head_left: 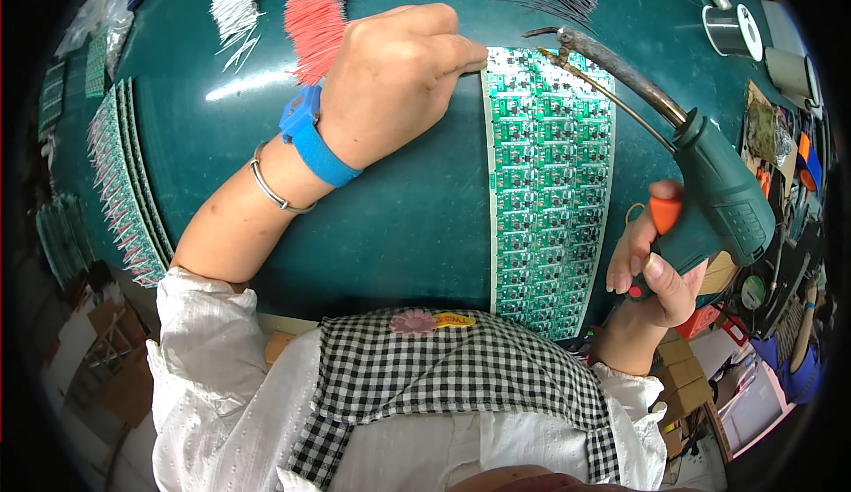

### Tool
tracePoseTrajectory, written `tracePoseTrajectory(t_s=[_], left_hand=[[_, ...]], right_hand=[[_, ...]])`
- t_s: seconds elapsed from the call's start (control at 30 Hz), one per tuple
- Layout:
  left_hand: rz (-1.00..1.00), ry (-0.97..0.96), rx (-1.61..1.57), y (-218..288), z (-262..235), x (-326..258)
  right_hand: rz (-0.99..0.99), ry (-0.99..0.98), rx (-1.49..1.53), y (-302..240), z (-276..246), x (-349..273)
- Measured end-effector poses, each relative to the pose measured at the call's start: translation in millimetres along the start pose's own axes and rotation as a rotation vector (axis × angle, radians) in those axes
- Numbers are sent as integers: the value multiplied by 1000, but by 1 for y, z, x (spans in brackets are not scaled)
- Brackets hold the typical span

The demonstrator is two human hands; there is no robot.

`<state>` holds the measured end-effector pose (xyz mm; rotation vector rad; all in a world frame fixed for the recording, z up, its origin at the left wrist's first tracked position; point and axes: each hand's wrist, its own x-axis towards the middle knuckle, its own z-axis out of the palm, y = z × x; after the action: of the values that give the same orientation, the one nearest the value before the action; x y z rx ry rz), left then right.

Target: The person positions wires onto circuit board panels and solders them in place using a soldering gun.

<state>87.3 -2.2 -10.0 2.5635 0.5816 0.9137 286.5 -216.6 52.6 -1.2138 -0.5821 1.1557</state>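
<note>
Left hand: our left hand (394, 80), a blue strap (312, 136) on its wrist, curls closed, fingertips pressing the top left corner of the panel.
Right hand: our right hand (651, 261) grips the green pistol-shaped soldering gun with an orange trigger (714, 191), its dark metal tip at the panel's top edge.
Panel: the long green panel of small circuit boards (545, 191) lies flat right of the bench's middle, running toward its near edge.
Bench: on the dark green bench (399, 226) we see red wire pieces (317, 15) and white wire pieces (236, 4) at the far edge, a solder spool (734, 31) at the far right corner, stacked green panels (124, 182) along the left edge.
</note>
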Motion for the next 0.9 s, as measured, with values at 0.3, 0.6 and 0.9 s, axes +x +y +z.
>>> tracePoseTrajectory(t_s=[0.3,0.6,0.9], left_hand=[[6,9,-15,0,2,-2],[25,8,6,-3,1,-2],[30,-41,-10,5,-6,5]], right_hand=[[105,33,-105,12,-1,-8],[27,15,-3,7,2,0],[-68,63,163,-2,-7,-7]])
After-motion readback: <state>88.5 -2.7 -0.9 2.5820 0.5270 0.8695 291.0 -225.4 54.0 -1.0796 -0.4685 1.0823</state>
